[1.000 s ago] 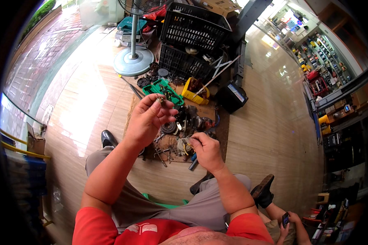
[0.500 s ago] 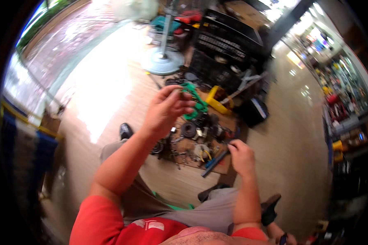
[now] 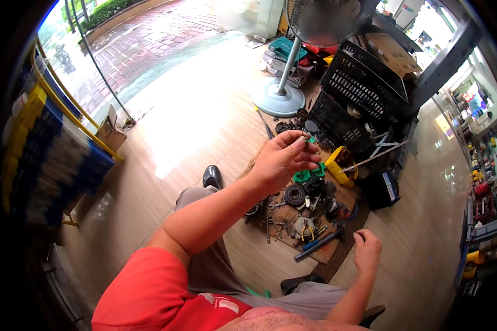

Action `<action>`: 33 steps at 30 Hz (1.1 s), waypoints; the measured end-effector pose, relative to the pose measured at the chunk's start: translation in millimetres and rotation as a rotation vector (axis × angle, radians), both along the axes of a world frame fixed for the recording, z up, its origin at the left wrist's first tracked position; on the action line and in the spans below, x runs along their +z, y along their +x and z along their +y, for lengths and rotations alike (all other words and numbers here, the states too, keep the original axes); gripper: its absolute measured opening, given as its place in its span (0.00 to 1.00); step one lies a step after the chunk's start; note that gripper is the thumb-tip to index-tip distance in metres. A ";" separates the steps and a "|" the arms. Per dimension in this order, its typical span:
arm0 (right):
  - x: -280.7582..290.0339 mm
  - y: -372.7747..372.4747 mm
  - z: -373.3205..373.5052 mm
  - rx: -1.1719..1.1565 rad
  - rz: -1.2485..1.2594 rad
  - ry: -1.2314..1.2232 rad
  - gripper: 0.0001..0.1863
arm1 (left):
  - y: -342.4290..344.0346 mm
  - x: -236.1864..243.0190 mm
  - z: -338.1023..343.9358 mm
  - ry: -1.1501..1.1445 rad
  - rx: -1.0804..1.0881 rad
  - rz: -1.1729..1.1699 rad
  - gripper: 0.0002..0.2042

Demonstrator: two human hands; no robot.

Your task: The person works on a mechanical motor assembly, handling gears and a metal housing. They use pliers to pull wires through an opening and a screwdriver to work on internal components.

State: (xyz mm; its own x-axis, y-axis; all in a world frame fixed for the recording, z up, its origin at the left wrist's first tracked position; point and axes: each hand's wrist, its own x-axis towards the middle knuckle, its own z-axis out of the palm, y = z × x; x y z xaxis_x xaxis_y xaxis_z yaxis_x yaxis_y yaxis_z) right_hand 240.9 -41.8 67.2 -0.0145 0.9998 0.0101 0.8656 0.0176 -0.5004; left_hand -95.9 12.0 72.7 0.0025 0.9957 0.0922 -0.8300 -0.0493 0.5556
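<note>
My left hand [image 3: 284, 160] is raised above the heap of parts, thumb and forefinger pinched around something small that I cannot make out; its other fingers curl loosely. My right hand [image 3: 368, 251] is closed to the right of a hammer [image 3: 317, 245] with a long dark handle, and any content is hidden. On a brown cardboard sheet [image 3: 327, 252] lie yellow-handled pliers [image 3: 308, 231], a dark grooved wheel [image 3: 295, 195], a wrench [image 3: 278, 205] and several small metal parts. Green pieces [image 3: 302, 176] show just beyond the left hand.
A yellow container [image 3: 337, 171] and a black box [image 3: 381, 190] stand right of the parts. Behind are black plastic crates [image 3: 364, 77] and a standing fan's round base [image 3: 278, 99]. A screwdriver [image 3: 264, 122] lies on the floor. Blue and yellow racking [image 3: 66, 143] stands at left.
The whole view has shifted, so the scene sits further right and lower. My right hand has come away from beside the hammer, toward me and right. The left hand keeps its pinch.
</note>
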 end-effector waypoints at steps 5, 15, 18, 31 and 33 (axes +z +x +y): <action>-7.8 10.0 0.2 0.017 -0.039 0.045 0.07 | -2.5 0.2 0.4 0.015 0.017 -0.014 0.10; -11.6 34.4 -10.2 -0.028 -0.074 -0.006 0.07 | -2.9 -0.2 1.6 0.007 0.028 0.013 0.11; -10.4 40.0 -13.3 -0.007 -0.100 0.019 0.08 | 1.6 -1.8 3.0 0.005 0.024 0.021 0.11; -11.8 52.6 -16.6 0.034 -0.165 -0.055 0.09 | 3.2 -5.1 10.8 -0.005 0.059 0.006 0.09; -10.3 51.9 -17.2 0.036 -0.191 -0.068 0.10 | 3.4 -6.7 11.1 -0.002 0.057 0.009 0.09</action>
State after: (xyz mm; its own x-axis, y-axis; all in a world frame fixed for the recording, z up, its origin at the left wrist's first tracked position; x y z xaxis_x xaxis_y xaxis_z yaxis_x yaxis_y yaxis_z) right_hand 292.8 -59.0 57.0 -0.0451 0.9969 -0.0638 0.9444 0.0218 -0.3282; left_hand -92.4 23.1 66.1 -0.0539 0.9944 0.0907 -0.8209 -0.0958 0.5630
